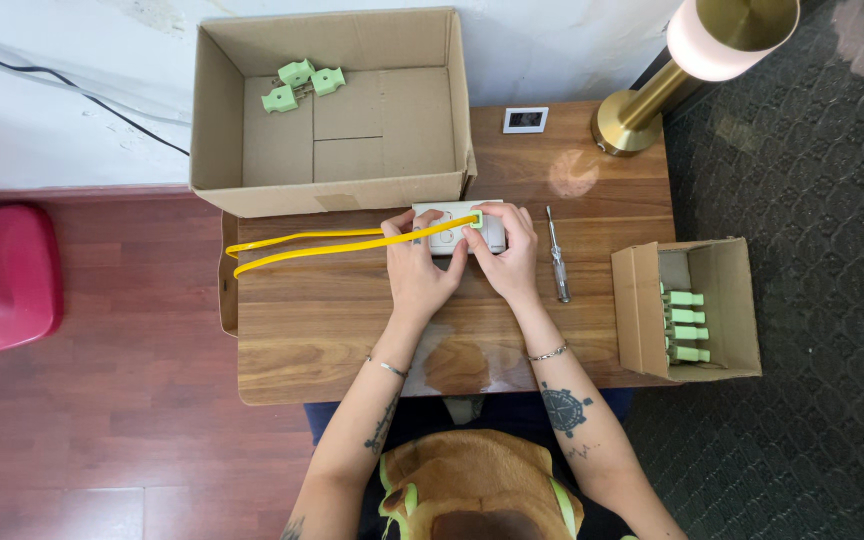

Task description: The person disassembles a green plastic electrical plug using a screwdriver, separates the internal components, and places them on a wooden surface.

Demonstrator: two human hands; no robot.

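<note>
Yellow cable (332,243) runs across the wood table (322,330) to a white socket box (452,228), and I see both hands on that box. My left hand (420,268) is closed on the near left side of the box, with the cable passing just over its fingers. I think it holds there to keep the box from sliding. My right hand (508,258) grips the right end, and its fingers press by a small green plug (474,219) where the cable meets the box. Two hands make the box stay flat while the plug is pushed.

A screwdriver (557,256) lies just beside my right hand, close enough to grab. A big open box (332,110) sits behind the socket box, with three green plugs (300,84) in its far corner. A small box (690,310) lies on its side at the right edge of the table, its mouth up, so the green parts (684,325) inside are easy to reach. A gold lamp (697,60) stands at the far right corner. A red thing (2,275) sits on the floor to the left.
</note>
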